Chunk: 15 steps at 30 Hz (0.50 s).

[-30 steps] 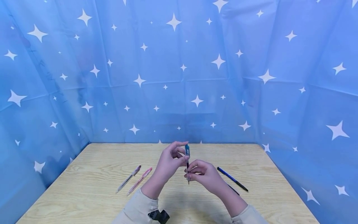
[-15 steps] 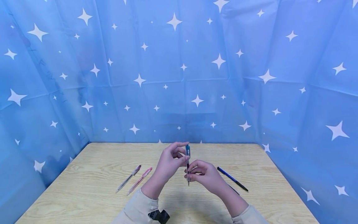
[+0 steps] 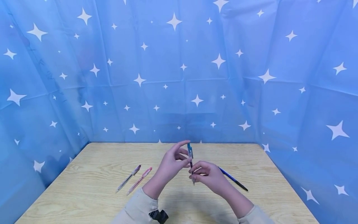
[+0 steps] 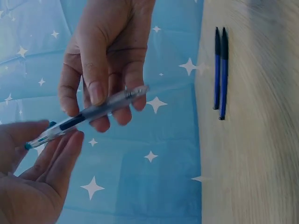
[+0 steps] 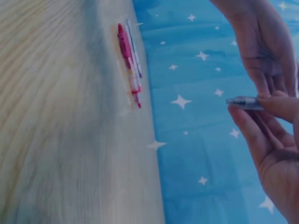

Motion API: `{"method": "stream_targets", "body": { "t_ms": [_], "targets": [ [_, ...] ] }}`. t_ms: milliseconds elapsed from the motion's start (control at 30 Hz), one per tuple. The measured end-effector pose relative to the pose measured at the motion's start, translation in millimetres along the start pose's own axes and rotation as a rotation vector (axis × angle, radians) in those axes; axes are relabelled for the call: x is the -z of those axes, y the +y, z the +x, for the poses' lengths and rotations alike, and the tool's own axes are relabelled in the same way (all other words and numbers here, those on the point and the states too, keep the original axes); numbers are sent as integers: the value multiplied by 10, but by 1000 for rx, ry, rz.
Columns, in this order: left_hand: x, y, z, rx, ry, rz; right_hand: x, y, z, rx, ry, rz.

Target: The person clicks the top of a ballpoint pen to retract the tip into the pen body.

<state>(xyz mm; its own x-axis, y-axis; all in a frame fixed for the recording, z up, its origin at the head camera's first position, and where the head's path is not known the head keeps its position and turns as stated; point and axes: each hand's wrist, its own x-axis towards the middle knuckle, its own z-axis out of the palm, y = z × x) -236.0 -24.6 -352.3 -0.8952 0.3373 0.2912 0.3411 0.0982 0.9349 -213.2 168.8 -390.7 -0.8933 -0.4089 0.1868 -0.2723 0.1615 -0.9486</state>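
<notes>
Between both hands, above the table, a clear-barrelled retractable pen with a teal top and clip stands nearly upright, its top leaning slightly left. My left hand holds its upper half between thumb and fingers, the index finger on the top end. Lower down, my right hand pinches the barrel between thumb and fingers, close to the tip. A dark refill shows through the pen in the left wrist view. Only its tip end shows in the right wrist view, beyond the right thumb and fingers.
Left of the hands, a clear pen with a dark purple end lies beside a pink pen. Two blue-and-black pens lie on the wooden table to the right. A blue star-patterned curtain surrounds the table.
Both hands and the pen have shifted slightly right, and the pen has tilted and turned so its clip faces right. The right forearm now hides one of the blue-and-black pens in the head view.
</notes>
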Motion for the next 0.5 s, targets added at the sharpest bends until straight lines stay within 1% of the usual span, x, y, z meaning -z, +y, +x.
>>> {"method": "stream_targets", "body": {
  "t_ms": [200, 333, 500],
  "targets": [
    [38, -114, 0, 15, -44, 138, 112, 116, -44, -61, 35, -99],
    [80, -204, 7, 27, -57, 196, 194, 203, -86, -88, 53, -173],
    [140, -303, -11, 40, -80, 291, 269, 296, -110, -139, 27, -211]
  ]
}}
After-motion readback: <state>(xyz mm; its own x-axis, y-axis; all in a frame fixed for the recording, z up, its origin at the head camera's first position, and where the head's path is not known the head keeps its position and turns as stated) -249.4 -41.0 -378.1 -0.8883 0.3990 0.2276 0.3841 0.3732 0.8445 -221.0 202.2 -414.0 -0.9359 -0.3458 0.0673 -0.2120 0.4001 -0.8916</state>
